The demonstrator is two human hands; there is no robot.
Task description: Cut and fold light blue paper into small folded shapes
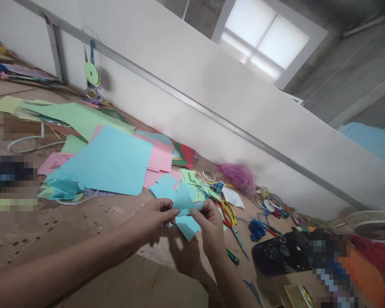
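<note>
A little below the centre of the frame, my left hand [162,212] and my right hand [211,216] pinch a light-blue paper piece [182,197], thumbs against fingers. For neat work, I think I should press equally with both thumbs, keep the edges straight, and stay clear of the scissors [235,232] right of centre.

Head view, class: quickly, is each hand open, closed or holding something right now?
Left hand: closed, pinching light-blue paper between thumb and fingers.
Right hand: closed, pinching the same paper at its other side.
</note>
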